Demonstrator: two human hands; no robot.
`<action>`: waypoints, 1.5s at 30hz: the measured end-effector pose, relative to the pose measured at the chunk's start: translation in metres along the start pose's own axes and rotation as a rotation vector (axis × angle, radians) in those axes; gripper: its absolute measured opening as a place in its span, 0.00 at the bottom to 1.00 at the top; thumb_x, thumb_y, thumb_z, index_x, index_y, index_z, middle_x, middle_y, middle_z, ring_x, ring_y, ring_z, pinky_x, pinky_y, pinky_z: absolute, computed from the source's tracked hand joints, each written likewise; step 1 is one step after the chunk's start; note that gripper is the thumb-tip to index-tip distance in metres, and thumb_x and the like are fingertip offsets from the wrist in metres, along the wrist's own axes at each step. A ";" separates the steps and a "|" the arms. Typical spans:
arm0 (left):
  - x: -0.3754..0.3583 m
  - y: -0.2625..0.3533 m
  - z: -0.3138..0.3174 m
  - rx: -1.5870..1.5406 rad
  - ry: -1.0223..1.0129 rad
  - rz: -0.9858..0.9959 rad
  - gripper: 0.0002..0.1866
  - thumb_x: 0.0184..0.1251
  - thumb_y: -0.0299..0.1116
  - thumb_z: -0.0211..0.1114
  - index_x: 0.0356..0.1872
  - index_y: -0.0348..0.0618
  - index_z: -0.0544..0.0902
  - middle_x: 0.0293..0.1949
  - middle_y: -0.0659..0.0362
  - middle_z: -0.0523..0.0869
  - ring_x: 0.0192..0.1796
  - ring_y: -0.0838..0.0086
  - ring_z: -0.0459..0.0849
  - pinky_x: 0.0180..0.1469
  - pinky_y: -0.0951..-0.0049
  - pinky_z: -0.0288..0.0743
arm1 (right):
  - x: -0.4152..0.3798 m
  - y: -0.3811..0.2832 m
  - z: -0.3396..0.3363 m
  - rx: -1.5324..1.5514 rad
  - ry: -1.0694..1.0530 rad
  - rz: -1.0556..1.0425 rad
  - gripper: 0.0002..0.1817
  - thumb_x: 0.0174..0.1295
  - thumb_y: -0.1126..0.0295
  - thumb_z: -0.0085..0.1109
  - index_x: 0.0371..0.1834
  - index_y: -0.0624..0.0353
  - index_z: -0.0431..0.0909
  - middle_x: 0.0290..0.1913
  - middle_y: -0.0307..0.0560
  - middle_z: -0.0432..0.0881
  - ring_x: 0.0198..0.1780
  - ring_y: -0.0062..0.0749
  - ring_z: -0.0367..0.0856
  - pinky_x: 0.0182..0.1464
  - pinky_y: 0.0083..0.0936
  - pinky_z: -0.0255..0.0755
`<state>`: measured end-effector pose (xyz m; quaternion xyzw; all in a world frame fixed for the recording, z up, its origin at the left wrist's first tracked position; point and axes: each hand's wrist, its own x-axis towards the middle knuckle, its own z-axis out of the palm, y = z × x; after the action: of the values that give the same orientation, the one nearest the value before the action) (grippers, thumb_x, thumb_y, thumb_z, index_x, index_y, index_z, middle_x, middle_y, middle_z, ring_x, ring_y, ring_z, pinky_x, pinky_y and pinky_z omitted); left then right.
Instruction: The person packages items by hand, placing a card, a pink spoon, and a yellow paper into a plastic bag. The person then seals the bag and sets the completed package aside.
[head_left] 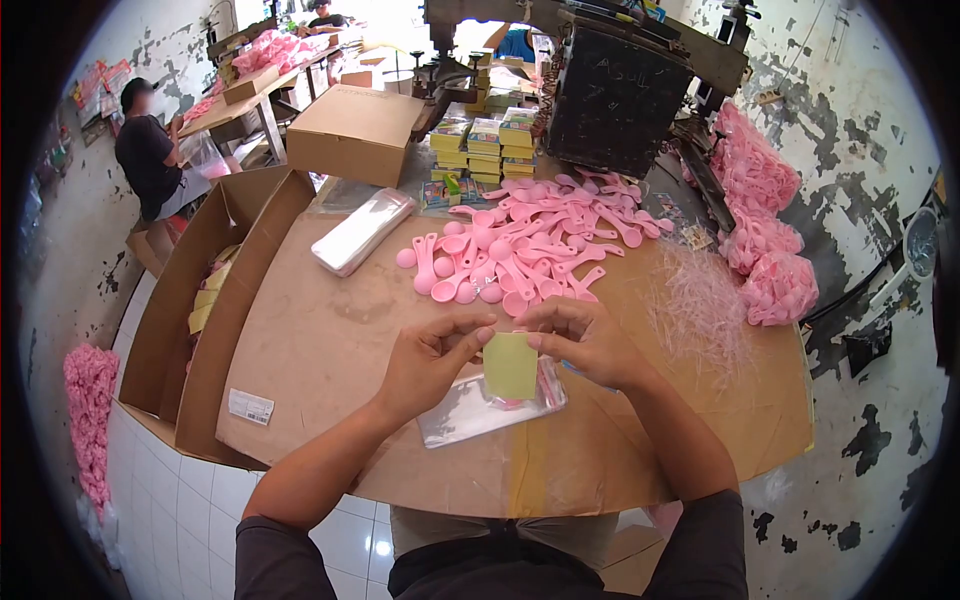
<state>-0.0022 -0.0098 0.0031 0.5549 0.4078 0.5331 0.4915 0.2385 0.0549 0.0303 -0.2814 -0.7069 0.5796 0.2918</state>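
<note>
A small yellow-green card [511, 366] is held upright between both hands above the cardboard-covered table. My left hand [430, 362] pinches its upper left edge with thumb and fingers. At the upper right edge, my right hand [580, 338] grips the same card, thumb in front. Below and partly behind the card lies a stack of clear plastic bags [470, 412], with something pink showing by the card's lower edge. Just beyond the hands spreads a pile of pink plastic spoons [530, 245].
Another clear bag stack [362, 232] lies back left. Card stacks [484, 142] stand behind the spoons, beside a dark machine [618, 95]. An open carton [160, 330] borders the left; plastic strips [700, 310] and pink bundles [770, 220] lie right. A person [150, 155] sits far left.
</note>
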 end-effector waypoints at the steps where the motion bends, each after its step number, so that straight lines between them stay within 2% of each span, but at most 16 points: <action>1: 0.000 0.001 0.000 -0.003 -0.002 0.006 0.13 0.77 0.30 0.66 0.55 0.32 0.85 0.44 0.55 0.91 0.43 0.78 0.89 0.46 0.76 0.86 | 0.000 0.001 0.000 0.021 0.006 0.001 0.13 0.71 0.72 0.65 0.56 0.64 0.83 0.45 0.40 0.86 0.45 0.20 0.84 0.49 0.22 0.79; 10: -0.001 -0.005 -0.004 0.014 0.010 -0.015 0.11 0.74 0.26 0.69 0.53 0.33 0.87 0.41 0.58 0.92 0.44 0.79 0.89 0.47 0.76 0.85 | 0.000 0.001 -0.003 0.020 0.093 -0.030 0.08 0.71 0.76 0.65 0.49 0.65 0.86 0.45 0.40 0.86 0.45 0.20 0.86 0.45 0.21 0.82; 13: 0.000 -0.005 -0.005 -0.029 0.000 0.020 0.12 0.74 0.26 0.69 0.54 0.34 0.88 0.44 0.53 0.93 0.47 0.76 0.90 0.51 0.75 0.86 | -0.001 0.002 -0.007 0.079 0.062 0.018 0.08 0.69 0.80 0.65 0.49 0.65 0.87 0.45 0.40 0.86 0.45 0.20 0.86 0.47 0.21 0.81; 16: 0.002 -0.007 -0.011 0.074 -0.058 0.164 0.11 0.73 0.24 0.68 0.53 0.34 0.89 0.46 0.53 0.92 0.48 0.76 0.90 0.53 0.75 0.86 | 0.001 0.001 -0.009 0.028 0.034 -0.101 0.09 0.68 0.81 0.64 0.49 0.65 0.87 0.43 0.40 0.85 0.44 0.20 0.85 0.47 0.20 0.79; 22: 0.003 -0.010 -0.019 0.077 -0.099 0.168 0.11 0.73 0.23 0.67 0.53 0.33 0.89 0.46 0.54 0.92 0.49 0.76 0.89 0.54 0.75 0.85 | 0.000 -0.007 -0.015 -0.176 0.004 -0.168 0.08 0.68 0.78 0.65 0.47 0.67 0.88 0.44 0.42 0.85 0.44 0.20 0.83 0.47 0.20 0.78; 25: 0.004 -0.008 -0.018 0.024 -0.098 0.101 0.11 0.74 0.25 0.68 0.52 0.32 0.89 0.46 0.54 0.92 0.49 0.76 0.90 0.52 0.75 0.86 | -0.003 -0.014 -0.008 -0.110 0.051 -0.035 0.07 0.68 0.77 0.66 0.47 0.66 0.88 0.45 0.42 0.85 0.45 0.20 0.83 0.48 0.20 0.79; 28: 0.005 -0.008 -0.012 0.011 -0.056 0.023 0.11 0.74 0.27 0.68 0.51 0.32 0.89 0.46 0.55 0.92 0.46 0.77 0.90 0.49 0.76 0.87 | -0.001 -0.005 -0.007 -0.067 0.043 -0.074 0.08 0.68 0.77 0.67 0.47 0.66 0.88 0.46 0.42 0.85 0.45 0.19 0.83 0.48 0.20 0.79; 31: 0.004 0.000 -0.010 0.070 -0.037 -0.033 0.11 0.73 0.26 0.70 0.51 0.32 0.88 0.43 0.54 0.92 0.41 0.79 0.89 0.44 0.77 0.85 | 0.000 0.003 -0.010 -0.030 0.012 -0.075 0.12 0.67 0.77 0.67 0.52 0.66 0.86 0.46 0.41 0.84 0.46 0.21 0.84 0.50 0.21 0.80; 34: 0.007 -0.004 -0.010 -0.019 -0.019 -0.050 0.12 0.72 0.26 0.71 0.52 0.32 0.88 0.44 0.54 0.92 0.40 0.79 0.90 0.43 0.78 0.86 | 0.002 0.008 -0.011 -0.001 0.014 -0.052 0.17 0.67 0.77 0.67 0.59 0.66 0.81 0.46 0.41 0.83 0.46 0.21 0.84 0.50 0.21 0.79; 37: 0.006 -0.007 -0.012 0.035 0.002 -0.027 0.12 0.73 0.27 0.71 0.52 0.32 0.88 0.45 0.55 0.92 0.40 0.79 0.90 0.43 0.78 0.87 | 0.002 0.007 -0.001 -0.049 0.082 -0.120 0.20 0.68 0.76 0.67 0.62 0.66 0.78 0.45 0.40 0.83 0.45 0.21 0.83 0.49 0.21 0.79; 40: 0.007 -0.004 -0.014 0.001 0.025 0.005 0.11 0.73 0.26 0.70 0.51 0.32 0.88 0.45 0.55 0.92 0.42 0.78 0.90 0.44 0.77 0.87 | -0.004 -0.002 0.006 -0.196 0.010 -0.051 0.20 0.68 0.75 0.67 0.62 0.66 0.78 0.43 0.38 0.83 0.43 0.19 0.81 0.48 0.22 0.78; 43: 0.008 -0.001 -0.013 -0.043 0.051 0.031 0.12 0.74 0.25 0.69 0.53 0.32 0.86 0.45 0.54 0.92 0.43 0.77 0.90 0.44 0.76 0.87 | -0.001 0.012 -0.001 -0.111 -0.020 0.012 0.19 0.68 0.75 0.67 0.61 0.66 0.78 0.44 0.38 0.83 0.44 0.19 0.81 0.48 0.23 0.78; 45: 0.009 0.004 0.001 -0.140 0.107 0.135 0.11 0.74 0.24 0.67 0.54 0.32 0.85 0.45 0.54 0.92 0.43 0.76 0.90 0.45 0.75 0.87 | 0.000 0.013 -0.004 -0.101 -0.016 -0.018 0.19 0.68 0.76 0.67 0.61 0.66 0.78 0.45 0.38 0.84 0.44 0.19 0.81 0.48 0.23 0.78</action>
<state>-0.0007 -0.0014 0.0091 0.5162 0.3569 0.6209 0.4697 0.2423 0.0599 0.0185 -0.2847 -0.7401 0.5427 0.2769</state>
